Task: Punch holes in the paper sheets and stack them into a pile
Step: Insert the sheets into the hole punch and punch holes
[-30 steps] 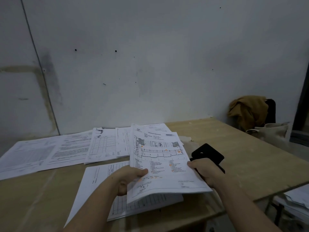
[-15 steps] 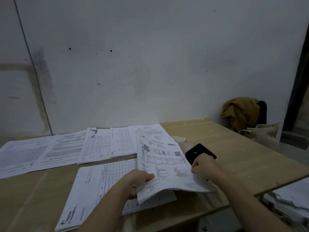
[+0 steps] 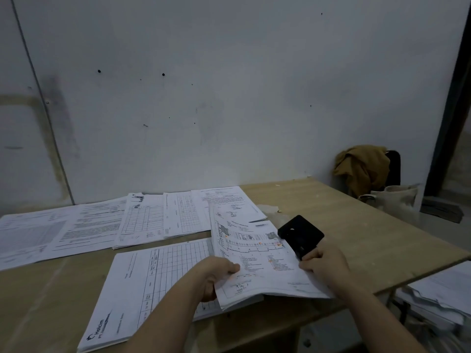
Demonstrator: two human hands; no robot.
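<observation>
Pale wooden surface (image 3: 369,225) under a bare grey-white wall, dim light. Left hand (image 3: 219,273) grasps the near-left edge of a sheaf of white printed paper sheets (image 3: 254,258), thumb on top. Right hand (image 3: 323,263) pinches its right edge, fingers curled. Sheaf sits low btwn both hands, near edge lifted. Flat black hole punch (image 3: 300,234) lies just beyond the right hand, touching or nearly so. Under the left hand is a pile of white grid-table sheets (image 3: 158,281), partly covered by the sheaf. Further off, more fanned-out printed sheets (image 3: 102,225).

Risks, prob.: sheets not squared up, so holes land uneven; too thick a sheaf jams the punch; a loose grip lets pages slide onto the pile unpunched.

Hard to see: punch slot, whether the sheaf edge is in it, right fingertips, any existing holes.
</observation>
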